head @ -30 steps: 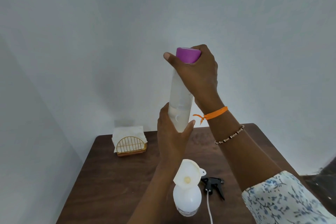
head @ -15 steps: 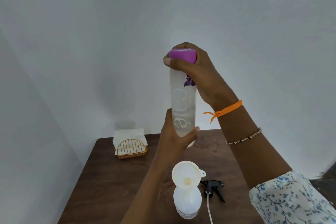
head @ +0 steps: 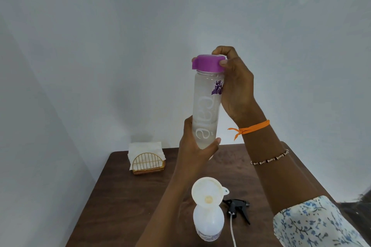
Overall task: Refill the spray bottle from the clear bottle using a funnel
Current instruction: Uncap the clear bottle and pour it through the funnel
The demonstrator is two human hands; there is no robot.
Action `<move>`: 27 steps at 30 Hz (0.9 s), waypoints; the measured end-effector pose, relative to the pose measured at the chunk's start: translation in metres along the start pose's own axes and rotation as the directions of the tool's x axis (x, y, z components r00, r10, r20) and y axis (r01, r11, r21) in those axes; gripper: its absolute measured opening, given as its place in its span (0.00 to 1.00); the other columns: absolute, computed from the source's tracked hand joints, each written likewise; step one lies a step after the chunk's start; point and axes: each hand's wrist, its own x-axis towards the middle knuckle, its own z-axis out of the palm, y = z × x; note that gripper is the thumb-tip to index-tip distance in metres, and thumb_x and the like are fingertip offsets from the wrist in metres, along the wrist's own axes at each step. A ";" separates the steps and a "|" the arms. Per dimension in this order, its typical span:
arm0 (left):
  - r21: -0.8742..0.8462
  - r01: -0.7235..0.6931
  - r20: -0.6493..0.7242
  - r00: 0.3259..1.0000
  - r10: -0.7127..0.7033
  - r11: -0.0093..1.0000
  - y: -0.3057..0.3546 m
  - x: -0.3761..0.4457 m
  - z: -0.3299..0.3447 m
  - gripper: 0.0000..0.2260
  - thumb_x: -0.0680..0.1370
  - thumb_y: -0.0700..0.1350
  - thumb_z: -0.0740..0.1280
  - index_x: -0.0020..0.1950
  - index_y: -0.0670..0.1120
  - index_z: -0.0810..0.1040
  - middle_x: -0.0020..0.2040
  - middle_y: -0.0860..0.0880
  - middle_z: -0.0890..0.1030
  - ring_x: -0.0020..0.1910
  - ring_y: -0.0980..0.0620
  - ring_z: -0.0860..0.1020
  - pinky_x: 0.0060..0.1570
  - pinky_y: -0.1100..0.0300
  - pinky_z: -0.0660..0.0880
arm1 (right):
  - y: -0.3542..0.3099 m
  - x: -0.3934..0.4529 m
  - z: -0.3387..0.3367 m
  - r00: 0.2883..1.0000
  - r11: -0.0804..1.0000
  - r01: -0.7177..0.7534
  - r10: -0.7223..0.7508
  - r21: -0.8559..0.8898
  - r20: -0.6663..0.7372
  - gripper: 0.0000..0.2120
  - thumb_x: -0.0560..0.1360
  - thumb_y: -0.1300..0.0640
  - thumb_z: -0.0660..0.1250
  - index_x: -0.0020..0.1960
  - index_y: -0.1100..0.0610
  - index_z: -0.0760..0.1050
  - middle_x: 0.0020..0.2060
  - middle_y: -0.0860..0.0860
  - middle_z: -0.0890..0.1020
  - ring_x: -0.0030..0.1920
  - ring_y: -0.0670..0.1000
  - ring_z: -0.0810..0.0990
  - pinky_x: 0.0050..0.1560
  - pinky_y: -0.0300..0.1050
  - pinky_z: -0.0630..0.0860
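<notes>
Above brown table point(head: 124, 202), clear bottle point(head: 205, 110) between both hands' fingers point(head: 217, 141).

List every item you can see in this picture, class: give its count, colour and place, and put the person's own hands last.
clear bottle: 1, clear, held upright above table
cap: 1, purple, on clear bottle
funnel: 1, white, in spray bottle's neck
spray bottle: 1, white, table's near edge
trigger head: 1, black, right of spray bottle
napkin holder: 1, gold, table's far left
table: 1, dark brown
left hand: grips bottle's base
right hand: grips cap
</notes>
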 end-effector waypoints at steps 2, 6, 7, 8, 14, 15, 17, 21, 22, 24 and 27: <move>-0.009 -0.002 -0.006 1.000 0.002 1.000 -0.001 -0.001 0.000 0.27 0.71 0.48 0.72 0.61 0.58 0.57 0.54 0.61 0.66 0.46 0.67 0.71 0.38 0.81 0.67 | 0.002 0.000 0.000 1.000 0.999 0.005 -0.005 -0.052 -0.007 0.12 0.67 0.53 0.64 0.49 0.57 0.71 0.50 0.61 0.77 0.50 0.55 0.77 0.43 0.43 0.76; -0.017 0.002 -0.016 1.000 -0.002 1.000 -0.002 -0.002 0.002 0.28 0.71 0.46 0.73 0.62 0.57 0.58 0.52 0.63 0.66 0.47 0.66 0.71 0.38 0.83 0.67 | 0.007 -0.005 -0.001 0.995 0.955 0.009 -0.039 -0.297 -0.096 0.17 0.66 0.51 0.71 0.54 0.53 0.75 0.51 0.51 0.78 0.47 0.48 0.78 0.46 0.41 0.78; -0.018 0.006 -0.016 1.000 -0.006 1.000 -0.003 -0.002 0.003 0.28 0.71 0.46 0.73 0.61 0.57 0.58 0.51 0.64 0.66 0.47 0.66 0.71 0.38 0.84 0.67 | 0.008 -0.005 -0.002 0.994 0.954 0.004 -0.038 -0.300 -0.107 0.20 0.66 0.52 0.71 0.56 0.53 0.75 0.51 0.51 0.78 0.48 0.48 0.78 0.47 0.41 0.78; -0.021 0.008 -0.019 1.000 -0.008 1.000 -0.003 -0.002 0.003 0.28 0.71 0.46 0.73 0.61 0.57 0.58 0.50 0.64 0.66 0.47 0.66 0.71 0.37 0.84 0.67 | 0.009 -0.005 -0.003 0.994 0.964 -0.003 -0.027 -0.267 -0.109 0.21 0.66 0.53 0.71 0.58 0.54 0.73 0.51 0.52 0.78 0.49 0.49 0.79 0.48 0.41 0.78; -0.024 0.022 -0.031 0.999 -0.023 0.999 -0.003 -0.001 0.004 0.28 0.71 0.47 0.73 0.60 0.58 0.57 0.51 0.65 0.65 0.46 0.69 0.70 0.36 0.82 0.66 | 0.007 -0.002 -0.006 0.998 0.998 -0.063 0.063 -0.015 -0.006 0.13 0.71 0.53 0.58 0.51 0.59 0.72 0.55 0.63 0.77 0.56 0.60 0.75 0.52 0.48 0.75; -0.023 0.025 -0.032 0.999 -0.026 0.999 -0.003 -0.001 0.004 0.28 0.71 0.48 0.73 0.60 0.59 0.57 0.51 0.65 0.65 0.46 0.69 0.70 0.37 0.82 0.66 | 0.006 -0.002 -0.007 0.998 0.998 -0.063 0.062 -0.024 -0.008 0.14 0.72 0.54 0.55 0.50 0.58 0.74 0.53 0.60 0.78 0.56 0.58 0.75 0.53 0.48 0.74; -0.036 0.032 -0.040 0.999 -0.033 0.999 -0.004 -0.001 0.006 0.27 0.71 0.48 0.73 0.59 0.58 0.57 0.52 0.63 0.67 0.47 0.68 0.70 0.39 0.81 0.66 | 0.004 -0.002 -0.009 0.999 0.998 -0.042 0.042 -0.045 0.021 0.15 0.74 0.54 0.54 0.49 0.53 0.78 0.51 0.52 0.81 0.56 0.53 0.76 0.57 0.47 0.73; -0.045 0.040 -0.059 0.997 -0.043 0.998 -0.005 0.002 0.005 0.27 0.71 0.47 0.73 0.59 0.58 0.58 0.49 0.67 0.65 0.46 0.68 0.70 0.36 0.82 0.67 | 0.003 -0.003 -0.012 0.997 0.997 -0.074 0.074 -0.030 0.018 0.10 0.80 0.61 0.54 0.53 0.55 0.73 0.50 0.52 0.78 0.53 0.52 0.74 0.52 0.44 0.74; -0.041 0.041 -0.059 0.997 -0.043 0.998 -0.005 0.002 0.005 0.27 0.71 0.48 0.73 0.59 0.59 0.57 0.48 0.69 0.64 0.45 0.69 0.70 0.35 0.82 0.66 | 0.003 -0.003 -0.013 0.996 0.995 -0.090 0.089 -0.042 -0.018 0.08 0.81 0.62 0.54 0.52 0.56 0.72 0.49 0.53 0.77 0.51 0.53 0.73 0.49 0.44 0.74; -0.036 0.044 -0.057 0.997 -0.046 0.998 -0.005 0.002 0.005 0.27 0.71 0.48 0.72 0.59 0.59 0.57 0.47 0.69 0.64 0.45 0.69 0.70 0.34 0.83 0.66 | 0.005 -0.004 -0.014 0.996 0.993 -0.084 0.080 -0.085 -0.046 0.06 0.81 0.62 0.55 0.50 0.57 0.70 0.48 0.53 0.77 0.50 0.52 0.74 0.46 0.43 0.76; -0.051 0.055 -0.071 0.996 -0.058 0.997 -0.006 0.002 0.005 0.27 0.71 0.47 0.72 0.58 0.59 0.57 0.47 0.69 0.63 0.45 0.69 0.69 0.33 0.84 0.65 | 0.007 -0.007 -0.014 0.997 0.993 -0.070 0.068 -0.094 -0.030 0.08 0.79 0.55 0.56 0.51 0.56 0.73 0.50 0.51 0.79 0.52 0.50 0.77 0.50 0.46 0.79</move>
